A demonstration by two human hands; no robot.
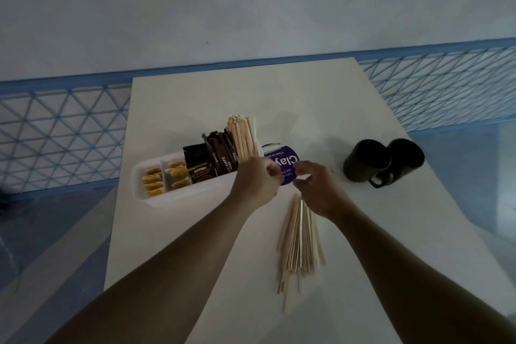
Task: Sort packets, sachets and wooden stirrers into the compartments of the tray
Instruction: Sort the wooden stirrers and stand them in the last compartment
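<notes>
Standing upright in the right-end compartment of the white tray (139, 176), a bundle of wooden stirrers (241, 137) leans slightly back. Dark coffee packets (215, 162) fill the neighbouring middle compartment, and yellow sachets (164, 179) lie in the two left compartments. A second lot of loose stirrers (298, 237) lies fanned on the surface (279, 98), near the tray's right end. The left hand (257, 179) sits at the foot of the upright bundle, fingers curled; whether it grips anything cannot be told. The right hand (315, 184) is close beside it, above the loose stirrers, fingers also curled, contents not discernible. A purple-labelled round pack (282, 159) lies just beyond both hands. Two black mugs (365, 160) stand together further right.
</notes>
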